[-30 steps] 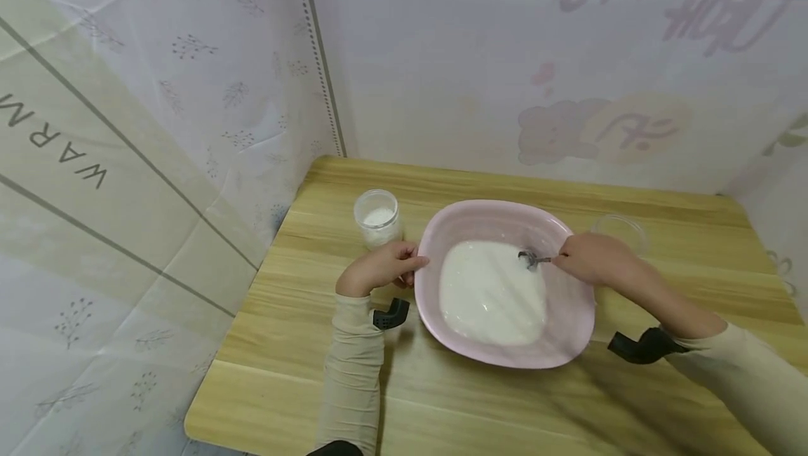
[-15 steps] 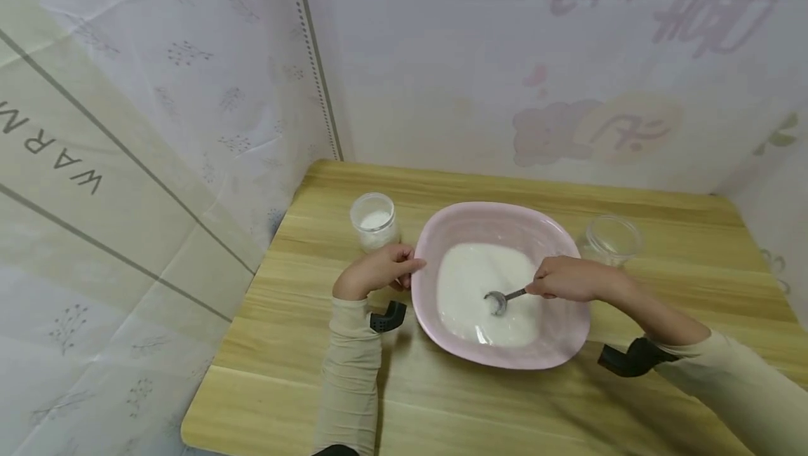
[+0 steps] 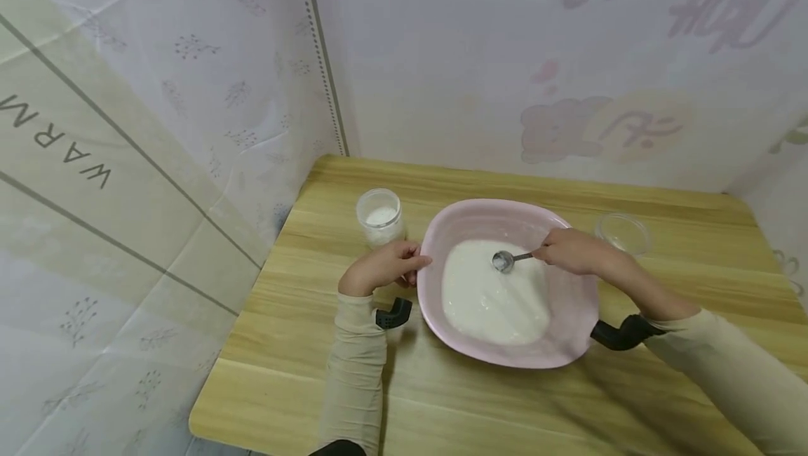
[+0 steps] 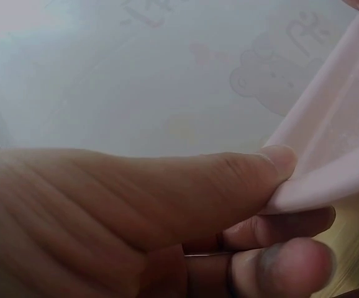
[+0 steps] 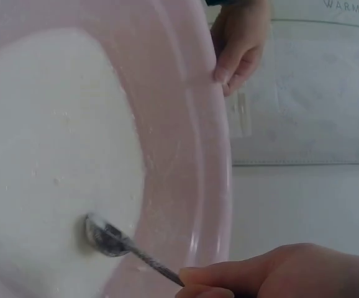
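Note:
A pink basin [image 3: 574,330] on the wooden table holds a white milky liquid [image 3: 489,302]. The left hand [image 3: 386,266] pinches the basin's left rim, thumb [image 4: 279,162] over the edge and fingers beneath it. In the right hand [image 3: 577,251] is the handle of a metal spoon [image 3: 503,262], gripped from the right side over the basin. The spoon's bowl sits at the liquid's surface toward the back; in the right wrist view the spoon [image 5: 108,239] looks wet with white residue.
Behind the left hand stands a clear jar [image 3: 381,217] with white contents. A second clear jar [image 3: 623,233] is behind the right hand, partly hidden by it. Printed cloth walls [image 3: 442,77] rise behind and left of the table [image 3: 284,372].
The spoon has gone from the basin's back right toward the front middle, then up to the back middle. The right hand moved along with it. The left hand keeps its hold on the rim.

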Motion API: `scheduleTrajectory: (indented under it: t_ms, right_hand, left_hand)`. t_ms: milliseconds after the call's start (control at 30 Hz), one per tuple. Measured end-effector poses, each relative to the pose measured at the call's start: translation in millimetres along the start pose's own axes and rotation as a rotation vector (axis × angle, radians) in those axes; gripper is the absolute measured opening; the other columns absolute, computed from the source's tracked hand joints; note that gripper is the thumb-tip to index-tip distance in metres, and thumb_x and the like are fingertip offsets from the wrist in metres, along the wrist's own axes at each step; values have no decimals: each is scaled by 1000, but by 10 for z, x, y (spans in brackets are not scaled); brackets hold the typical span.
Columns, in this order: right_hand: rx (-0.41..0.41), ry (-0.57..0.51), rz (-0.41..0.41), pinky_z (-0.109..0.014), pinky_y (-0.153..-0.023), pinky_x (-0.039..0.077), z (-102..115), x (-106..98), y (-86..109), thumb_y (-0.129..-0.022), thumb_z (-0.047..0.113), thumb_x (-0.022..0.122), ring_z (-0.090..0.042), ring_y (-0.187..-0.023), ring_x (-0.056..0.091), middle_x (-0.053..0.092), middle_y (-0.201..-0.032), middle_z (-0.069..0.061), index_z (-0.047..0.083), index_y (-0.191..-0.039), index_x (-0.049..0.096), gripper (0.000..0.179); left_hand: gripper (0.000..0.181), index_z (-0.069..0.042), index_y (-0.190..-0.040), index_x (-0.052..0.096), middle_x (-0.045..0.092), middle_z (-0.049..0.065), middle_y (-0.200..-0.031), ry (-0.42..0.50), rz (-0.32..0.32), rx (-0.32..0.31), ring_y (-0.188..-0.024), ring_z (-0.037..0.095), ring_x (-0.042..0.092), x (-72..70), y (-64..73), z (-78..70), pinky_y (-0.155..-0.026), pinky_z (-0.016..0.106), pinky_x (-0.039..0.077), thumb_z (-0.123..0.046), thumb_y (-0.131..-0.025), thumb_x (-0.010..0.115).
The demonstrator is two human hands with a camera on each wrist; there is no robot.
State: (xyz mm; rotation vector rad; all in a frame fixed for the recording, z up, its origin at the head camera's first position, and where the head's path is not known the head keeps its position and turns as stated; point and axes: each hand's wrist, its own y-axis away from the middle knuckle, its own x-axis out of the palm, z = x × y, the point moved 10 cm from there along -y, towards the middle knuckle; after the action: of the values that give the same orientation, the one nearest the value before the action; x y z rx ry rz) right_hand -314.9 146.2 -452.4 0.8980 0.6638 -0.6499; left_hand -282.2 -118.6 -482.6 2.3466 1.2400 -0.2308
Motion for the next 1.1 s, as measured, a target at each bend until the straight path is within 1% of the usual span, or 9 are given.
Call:
scheduleTrajectory:
  t_ms: [133,233,400,633,767,867,933,1000,1100]
  right_hand:
    - [15,52,27,-29,-58,36,-87,-20,83,-103,28,50,-12,-59,37,45,-68,3,12,-72,61,37]
    - [-10,79,87,-28,-57,34,-78,39,180,-101,25,51,-12,-58,34,46,-68,3,12,-70,60,35]
    - [-40,28,219,-26,-56,31,8,227,335,-100,23,53,-10,-54,26,39,-62,6,17,-61,50,39]
    - [-116,-20,298,-23,-51,22,204,455,395,-98,20,55,-9,-51,18,30,-53,10,18,-57,46,43]
    - [-169,-6,215,-24,-54,25,339,465,309,-102,24,55,-9,-55,23,34,-60,9,18,-63,53,40]
    - [-182,79,91,-26,-60,36,401,428,217,-106,33,54,-8,-62,39,51,-72,8,15,-81,68,34]
    - [-166,147,13,-28,-63,40,422,392,150,-108,37,52,-9,-66,46,58,-79,6,15,-92,72,34]
    - [-154,201,-73,-29,-61,40,446,323,90,-109,38,50,-9,-64,49,61,-77,7,14,-91,72,37]
    - [-138,224,-227,-28,-54,34,482,138,27,-109,35,52,-10,-55,43,53,-64,6,17,-75,63,39]
  left_hand:
    - [28,-9,-84,57,58,1,-73,17,3,-3,-74,14,61,-7,3,1,-80,44,63,-23,-108,58]
    - [28,-9,-84,57,58,0,-73,20,0,0,-73,14,61,-15,6,-15,-78,41,63,-23,-108,58]
    - [28,-8,-84,57,58,1,-73,18,4,9,-74,13,61,-2,17,-29,-75,35,62,-23,-108,58]
    - [29,-7,-84,56,58,3,-74,17,5,11,-75,15,63,16,30,-23,-78,41,63,-24,-108,58]
    - [30,-6,-84,56,58,2,-74,14,4,1,-75,15,63,21,35,-9,-77,37,63,-25,-108,58]
    - [29,-7,-85,57,58,1,-74,15,2,-4,-75,14,62,33,41,4,-76,35,62,-24,-108,58]
    - [29,-6,-85,57,58,1,-73,20,0,0,-74,13,62,37,43,3,-76,35,63,-24,-108,58]
    - [29,-6,-85,57,58,1,-73,26,-1,4,-74,13,62,40,40,-5,-75,35,63,-24,-108,58]
    - [29,-6,-86,57,58,1,-73,30,-6,14,-74,14,62,29,32,-36,-76,37,63,-24,-108,58]
